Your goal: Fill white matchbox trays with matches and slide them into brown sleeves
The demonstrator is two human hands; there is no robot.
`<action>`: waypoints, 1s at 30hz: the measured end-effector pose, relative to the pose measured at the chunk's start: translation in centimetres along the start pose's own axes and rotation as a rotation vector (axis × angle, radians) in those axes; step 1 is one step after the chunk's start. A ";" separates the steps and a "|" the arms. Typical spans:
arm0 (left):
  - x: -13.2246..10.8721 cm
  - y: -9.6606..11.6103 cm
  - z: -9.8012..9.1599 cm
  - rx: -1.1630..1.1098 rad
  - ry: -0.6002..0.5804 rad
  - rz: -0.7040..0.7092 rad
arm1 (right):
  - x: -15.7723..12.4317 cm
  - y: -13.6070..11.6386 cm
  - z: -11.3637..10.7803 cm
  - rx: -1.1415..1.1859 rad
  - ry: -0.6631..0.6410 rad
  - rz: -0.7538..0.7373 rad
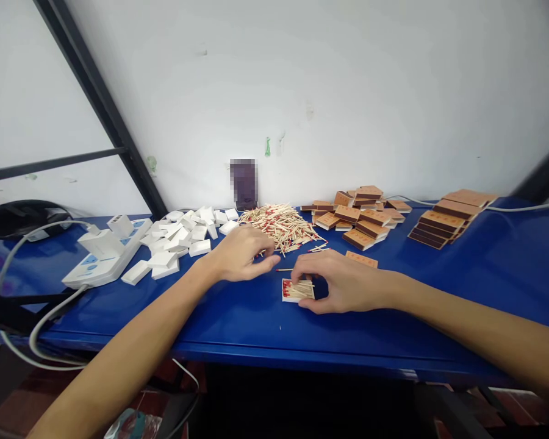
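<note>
A small white matchbox tray [297, 299] filled with red-tipped matches sits on the blue table. My right hand [338, 281] grips it, fingers at its far side and thumb at its near side. At the front of a heap of loose matches [281, 224] is my left hand [244, 253], palm down, its thumb apart from the bent fingers. I see nothing held in it, though some fingertips are hidden. One loose match [284, 269] lies between the two hands. Just behind my right hand rests a brown matchbox sleeve [362, 259].
White trays [176, 235] are piled left of the matches. Several brown matchboxes [366, 213] lie heaped at the right, beside a leaning stack [451, 216]. A power strip [105, 259] with cables stands at the left. A dark pixelated object [244, 183] leans against the wall.
</note>
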State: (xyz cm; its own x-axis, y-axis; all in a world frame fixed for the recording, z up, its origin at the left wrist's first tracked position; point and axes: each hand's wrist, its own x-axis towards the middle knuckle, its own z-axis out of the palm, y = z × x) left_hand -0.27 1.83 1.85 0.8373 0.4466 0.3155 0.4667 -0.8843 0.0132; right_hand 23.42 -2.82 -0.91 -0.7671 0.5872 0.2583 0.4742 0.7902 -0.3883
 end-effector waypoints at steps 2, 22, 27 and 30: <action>0.0 0.5 0.1 -0.111 -0.065 0.019 | -0.1 0.0 0.1 0.006 -0.002 -0.013; 0.3 1.7 1.2 -0.311 -0.216 -0.030 | 0.2 0.9 0.3 0.150 0.012 0.024; 0.3 1.3 1.3 -0.322 -0.219 -0.037 | 0.2 1.0 0.2 0.352 0.014 0.040; 0.2 1.4 1.3 -0.337 -0.234 -0.037 | 0.3 1.2 0.4 0.390 0.021 0.056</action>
State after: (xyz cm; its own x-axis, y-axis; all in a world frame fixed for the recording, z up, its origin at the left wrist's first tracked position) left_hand 0.90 0.90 0.71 0.8822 0.4631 0.0851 0.4106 -0.8450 0.3426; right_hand 23.60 -1.78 -1.61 -0.7334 0.6346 0.2437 0.3126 0.6332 -0.7080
